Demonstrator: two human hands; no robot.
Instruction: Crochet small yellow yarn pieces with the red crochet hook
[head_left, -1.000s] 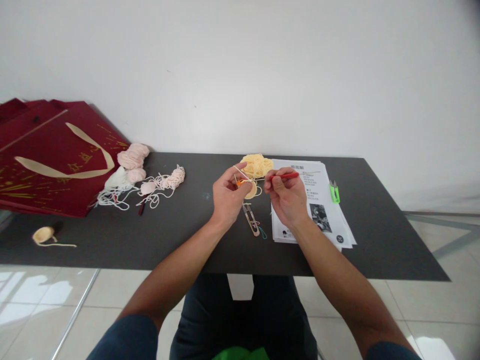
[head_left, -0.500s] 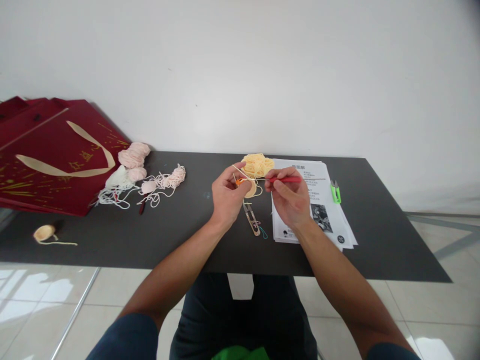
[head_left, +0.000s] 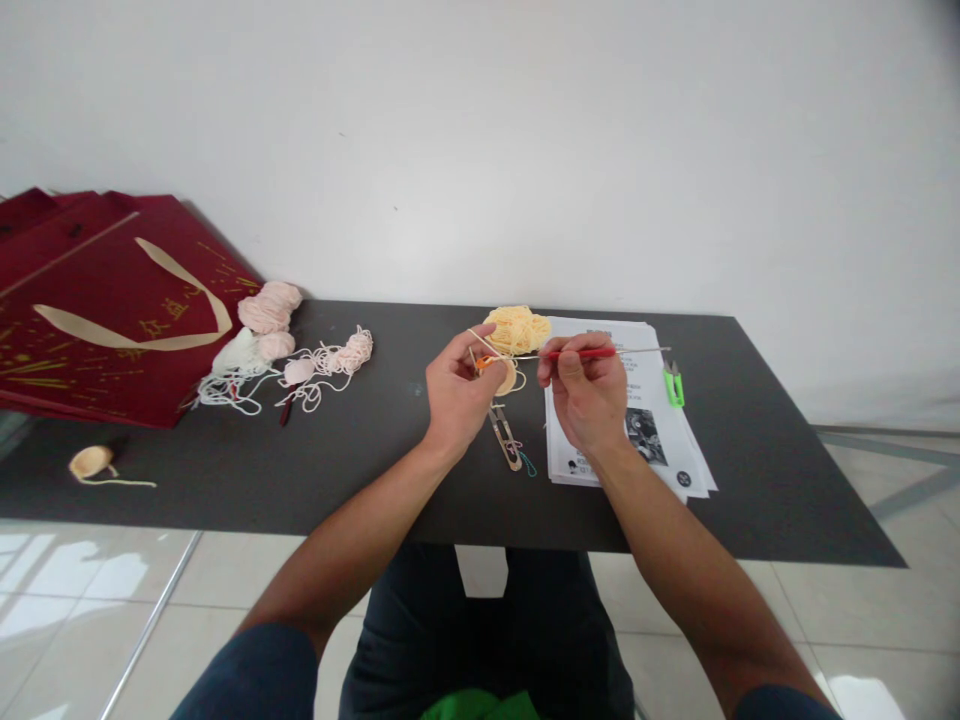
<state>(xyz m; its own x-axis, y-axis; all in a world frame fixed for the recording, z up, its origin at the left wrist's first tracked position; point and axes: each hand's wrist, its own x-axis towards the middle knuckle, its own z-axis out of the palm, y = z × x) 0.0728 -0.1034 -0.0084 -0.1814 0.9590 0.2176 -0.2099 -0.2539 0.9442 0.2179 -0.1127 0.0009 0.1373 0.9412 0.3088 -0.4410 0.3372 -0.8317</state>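
My left hand (head_left: 466,385) pinches a small round piece of cream crochet work (head_left: 505,378), with a yarn strand running over the raised index finger. An orange bit (head_left: 484,362), perhaps a stitch marker, shows by the thumb. My right hand (head_left: 586,385) is closed around the red handle of a crochet hook (head_left: 600,353). The hook's thin metal shaft points left toward the piece; whether its tip sits in a stitch is too small to tell. Behind both hands lies a yellow yarn skein (head_left: 517,329). Metal thread snips (head_left: 505,438) rest on the table below the piece.
Printed sheets (head_left: 600,450) lie under my right hand, with green-handled snips (head_left: 673,385) at their right edge. To the left are a dark red gift bag (head_left: 97,340), pink yarn (head_left: 270,308), white yarn (head_left: 236,355) and a small cream crocheted cup (head_left: 91,462) near the front edge.
My right hand has shifted slightly right with the crochet hook, whose back end now tilts a little higher. The left hand keeps its pinch on the crochet piece.
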